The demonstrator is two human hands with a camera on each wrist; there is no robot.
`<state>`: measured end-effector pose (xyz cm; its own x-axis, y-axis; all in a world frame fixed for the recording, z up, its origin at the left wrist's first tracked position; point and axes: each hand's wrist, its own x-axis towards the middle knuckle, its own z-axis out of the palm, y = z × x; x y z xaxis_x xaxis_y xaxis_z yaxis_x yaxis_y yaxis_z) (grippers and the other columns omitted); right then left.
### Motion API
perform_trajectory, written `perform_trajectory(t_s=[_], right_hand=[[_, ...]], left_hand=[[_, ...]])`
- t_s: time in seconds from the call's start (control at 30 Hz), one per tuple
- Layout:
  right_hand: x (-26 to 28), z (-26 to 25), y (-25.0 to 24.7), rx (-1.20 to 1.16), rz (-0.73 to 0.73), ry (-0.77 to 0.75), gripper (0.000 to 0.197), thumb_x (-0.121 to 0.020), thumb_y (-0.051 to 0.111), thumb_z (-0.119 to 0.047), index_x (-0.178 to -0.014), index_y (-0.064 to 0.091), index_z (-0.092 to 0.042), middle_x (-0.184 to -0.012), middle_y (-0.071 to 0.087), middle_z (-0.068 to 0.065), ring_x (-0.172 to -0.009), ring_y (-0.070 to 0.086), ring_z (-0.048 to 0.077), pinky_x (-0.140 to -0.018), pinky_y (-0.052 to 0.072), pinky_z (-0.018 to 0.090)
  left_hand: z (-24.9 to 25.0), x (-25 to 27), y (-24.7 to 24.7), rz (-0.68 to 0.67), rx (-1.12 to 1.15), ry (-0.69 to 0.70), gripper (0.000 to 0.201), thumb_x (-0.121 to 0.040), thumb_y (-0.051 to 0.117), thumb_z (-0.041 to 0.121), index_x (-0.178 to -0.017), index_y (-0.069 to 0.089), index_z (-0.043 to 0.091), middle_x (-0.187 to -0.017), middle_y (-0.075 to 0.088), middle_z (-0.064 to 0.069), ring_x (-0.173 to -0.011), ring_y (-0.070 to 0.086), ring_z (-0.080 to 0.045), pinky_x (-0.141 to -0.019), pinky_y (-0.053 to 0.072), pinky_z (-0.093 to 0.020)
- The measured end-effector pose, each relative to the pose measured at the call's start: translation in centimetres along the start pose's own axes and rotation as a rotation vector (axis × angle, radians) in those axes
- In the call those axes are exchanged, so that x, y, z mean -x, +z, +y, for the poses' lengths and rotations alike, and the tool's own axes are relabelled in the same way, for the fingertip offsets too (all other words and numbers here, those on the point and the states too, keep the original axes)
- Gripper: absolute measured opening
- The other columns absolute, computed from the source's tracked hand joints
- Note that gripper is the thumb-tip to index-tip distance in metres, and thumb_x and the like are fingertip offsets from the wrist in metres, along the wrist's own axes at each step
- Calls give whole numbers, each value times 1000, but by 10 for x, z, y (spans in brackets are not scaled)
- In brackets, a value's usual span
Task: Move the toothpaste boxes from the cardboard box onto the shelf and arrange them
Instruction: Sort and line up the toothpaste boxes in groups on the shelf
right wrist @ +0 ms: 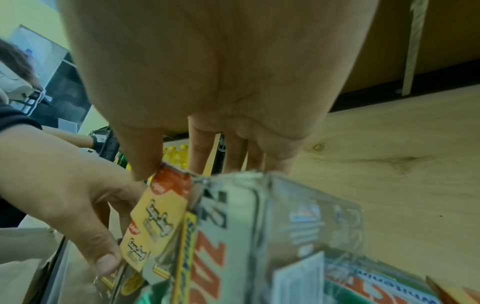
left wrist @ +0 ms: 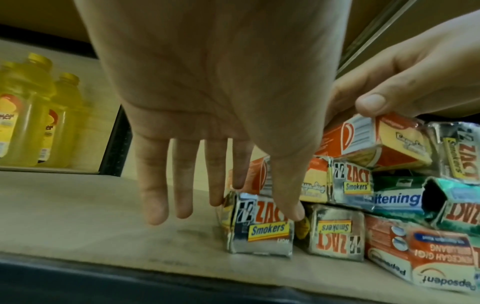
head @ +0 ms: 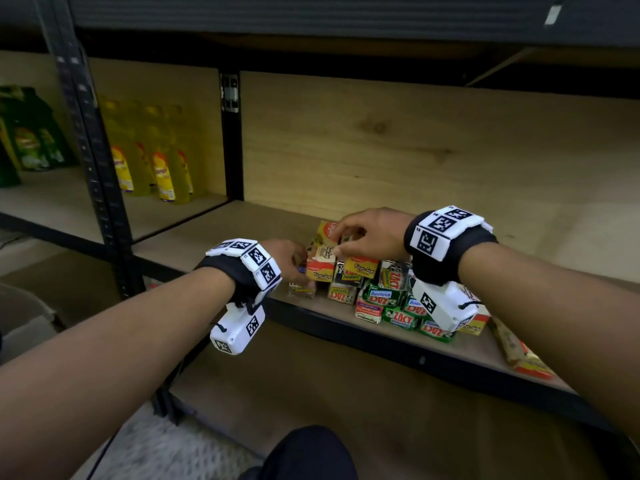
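A pile of toothpaste boxes (head: 391, 299), silver, green and orange, lies near the front edge of the wooden shelf (head: 214, 233). My right hand (head: 338, 240) reaches in from above. It pinches the end of an orange-and-yellow box (left wrist: 376, 139) (right wrist: 166, 205) between thumb and fingers on top of the pile. My left hand (head: 298, 268) is at the pile's left end with straight fingers (left wrist: 182, 185) pointing down. Its thumb and fingertips touch a silver Zact Smokers box (left wrist: 262, 232) and the orange box (left wrist: 311, 185) above it. A cardboard flap (right wrist: 26, 257) shows at the lower left.
Yellow bottles (head: 152, 161) and green pouches (head: 31, 133) stand in the bay to the left, past a black upright (head: 232, 140). One long box (head: 523, 355) lies apart at the shelf's right front. Bare board stretches behind and left of the pile. Another person's arm (right wrist: 78, 139) shows beyond.
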<state>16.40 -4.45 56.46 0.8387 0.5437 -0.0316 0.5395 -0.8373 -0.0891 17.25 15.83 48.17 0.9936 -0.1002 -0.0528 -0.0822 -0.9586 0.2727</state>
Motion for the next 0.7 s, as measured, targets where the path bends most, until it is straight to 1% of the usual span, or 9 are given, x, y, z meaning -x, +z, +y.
perform_trajectory(t_s=[0.07,0.13,0.2,0.3,0.4,0.47,0.53,0.63,0.7], right_hand=[[4,4,-2,-48,51,26,42,-92,53,-60,-127,60,-37,-123,63,-11,-112,59,15,-96,49,33],[9,9,-5,-67,83,70,38,-97,45,-57,-123,61,-35,-122,64,-6,-104,60,16,-86,50,32],[15,16,-8,-20,92,120,32,-100,45,-46,-122,63,-32,-125,62,-3,-97,60,15,-76,48,27],[22,29,-10,92,59,208,28,-97,51,-38,-119,67,-30,-128,61,-4,-108,58,20,-82,46,27],[30,36,-12,19,40,284,30,-94,58,-47,-113,70,-28,-113,64,-5,-102,59,19,-79,49,28],[32,39,-11,-20,41,322,35,-91,61,-49,-112,69,-22,-106,65,-1,-97,63,22,-85,55,34],[31,42,-8,-44,45,353,38,-89,65,-47,-112,68,-16,-109,67,4,-98,66,27,-90,56,41],[31,48,-4,-115,53,393,34,-87,67,-41,-109,70,-15,-108,70,7,-98,68,29,-88,58,43],[34,53,-5,-181,66,407,28,-86,68,-36,-106,72,-17,-104,71,7,-97,69,28,-86,59,42]], left_hand=[[5,1,-6,-8,31,0,84,-70,76,61,-139,49,23,-126,63,2,-110,61,-19,-93,47,-29],[13,3,-12,-4,94,3,91,-67,78,63,-142,45,23,-133,60,2,-114,60,-18,-100,47,-33],[23,8,-19,41,129,19,98,-65,80,62,-146,39,26,-140,54,3,-119,58,-18,-100,45,-32],[42,14,-31,93,111,91,94,-66,82,57,-146,40,31,-142,52,6,-122,54,-17,-91,42,-26],[59,16,-39,43,55,143,82,-70,83,49,-141,47,28,-136,57,8,-119,56,-16,-87,41,-24],[65,14,-42,-2,65,163,77,-71,84,43,-138,51,27,-129,61,10,-114,59,-14,-89,45,-25],[69,12,-45,-56,97,168,79,-69,86,40,-138,50,26,-126,63,11,-109,60,-12,-90,49,-26],[75,11,-49,-95,185,156,88,-66,84,51,-141,46,26,-125,61,12,-98,64,-9,-86,54,-29],[82,12,-48,-50,216,136,87,-69,75,64,-142,46,26,-130,59,8,-95,65,-11,-86,56,-32]])
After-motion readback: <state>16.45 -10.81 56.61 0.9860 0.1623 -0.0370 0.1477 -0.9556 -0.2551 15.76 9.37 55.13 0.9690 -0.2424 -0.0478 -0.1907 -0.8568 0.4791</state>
